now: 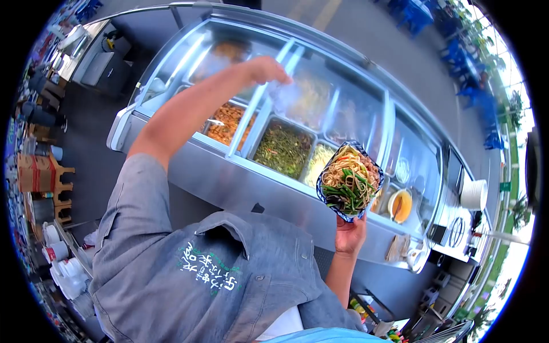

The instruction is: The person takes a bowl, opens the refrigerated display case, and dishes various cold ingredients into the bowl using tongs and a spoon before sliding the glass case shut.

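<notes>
My left hand (269,70) reaches over the glass-fronted food counter (117,128), its fingers closed. A pale, see-through thing (281,96), perhaps a plastic bag, hangs blurred from them. In my right hand (350,235) a blue-and-white patterned bowl (321,197) is held from below. Noodles (351,166), green beans (349,186) and some meat lie in it. Below my left hand, metal trays hold an orange-red dish (230,119) and dark green chopped vegetables (283,148). Pale shreds (320,163) fill a tray left of the bowl.
A pot of orange soup (401,206) with a ladle stands in the counter's right part. Further right are stacked white bowls (473,194). Brown stools (62,183) and boxes (37,173) stand at the left. Blue chairs (417,14) are beyond the counter.
</notes>
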### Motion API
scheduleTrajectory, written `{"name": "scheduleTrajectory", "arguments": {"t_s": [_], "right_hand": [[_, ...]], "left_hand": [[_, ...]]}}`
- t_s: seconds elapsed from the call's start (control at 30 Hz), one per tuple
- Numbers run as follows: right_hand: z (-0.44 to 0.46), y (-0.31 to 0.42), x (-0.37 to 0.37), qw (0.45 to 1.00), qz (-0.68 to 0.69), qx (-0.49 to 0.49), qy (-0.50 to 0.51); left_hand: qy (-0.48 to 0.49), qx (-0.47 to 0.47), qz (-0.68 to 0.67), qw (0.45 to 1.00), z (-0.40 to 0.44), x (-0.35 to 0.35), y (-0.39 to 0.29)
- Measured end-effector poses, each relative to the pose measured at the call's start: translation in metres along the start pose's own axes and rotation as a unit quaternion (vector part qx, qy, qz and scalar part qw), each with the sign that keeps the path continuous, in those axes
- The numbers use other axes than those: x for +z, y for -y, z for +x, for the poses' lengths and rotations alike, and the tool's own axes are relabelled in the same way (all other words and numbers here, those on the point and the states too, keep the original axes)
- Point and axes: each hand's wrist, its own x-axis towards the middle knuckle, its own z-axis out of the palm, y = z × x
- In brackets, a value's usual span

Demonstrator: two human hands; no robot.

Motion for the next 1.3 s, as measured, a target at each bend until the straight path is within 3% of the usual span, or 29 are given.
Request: {"name": "scheduleTrajectory", "arguments": {"t_s": [0.07, 0.13, 0.27, 0.33, 0.37, 0.43, 0.63, 1.3], "right_hand": [[0.0, 0.004, -0.003, 1.0, 0.009, 0.01, -0.01], [0.0, 0.012, -0.001, 0.999, 0.014, 0.026, -0.014], [-0.015, 0.021, -0.012, 0.998, 0.023, 0.057, 0.007], [-0.045, 0.051, 0.043, 0.996, 0.002, 0.081, 0.027], [-0.011, 0.046, 0.031, 0.995, 0.004, 0.094, 0.04], [0.003, 0.049, 0.048, 0.995, 0.007, 0.095, 0.035], [0.004, 0.052, 0.067, 0.992, -0.005, 0.127, 0.015], [0.005, 0.047, 0.035, 0.983, 0.018, 0.17, -0.063]], "left_hand": [[0.033, 0.01, -0.055, 0.998, -0.018, 0.002, -0.011], [-0.003, -0.027, -0.015, 1.0, -0.034, 0.004, -0.026], [-0.012, 0.026, 0.012, 1.0, -0.059, 0.0, -0.02], [-0.064, 0.005, -0.029, 0.998, -0.096, -0.002, -0.038], [-0.049, -0.038, -0.084, 0.995, -0.077, -0.007, -0.054], [-0.069, -0.04, -0.106, 0.991, -0.041, -0.008, -0.025], [-0.062, -0.067, -0.112, 0.989, -0.028, -0.011, -0.006], [0.018, -0.138, -0.184, 0.973, 0.006, 0.036, 0.027]]}}
